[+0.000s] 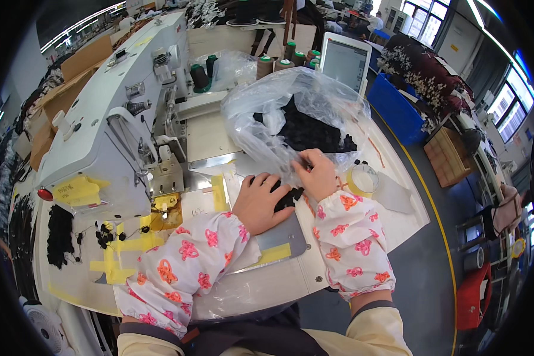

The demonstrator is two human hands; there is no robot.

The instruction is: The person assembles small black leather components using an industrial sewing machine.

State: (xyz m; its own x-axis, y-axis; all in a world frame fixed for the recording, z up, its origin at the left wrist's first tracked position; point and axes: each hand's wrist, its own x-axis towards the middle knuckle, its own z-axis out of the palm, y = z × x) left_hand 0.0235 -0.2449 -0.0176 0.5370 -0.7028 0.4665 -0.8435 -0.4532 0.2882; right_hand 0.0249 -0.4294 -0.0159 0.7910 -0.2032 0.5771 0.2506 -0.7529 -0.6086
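Observation:
My left hand lies palm down, fingers spread, over small black fabric pieces on the sewing machine's metal plate. The pieces show between and beside its fingers, and part of them is hidden under the palm. Just to the right, my right hand has thumb and fingers pinched together at the near edge of a clear plastic bag. More black pieces sit heaped inside that bag. Both forearms wear white sleeve covers with pink and orange flower shapes.
A white sewing machine fills the left side. Thread cones and a screen stand behind the bag. A roll of clear tape lies right of my right hand. Black strips and yellow tape are at the table's left.

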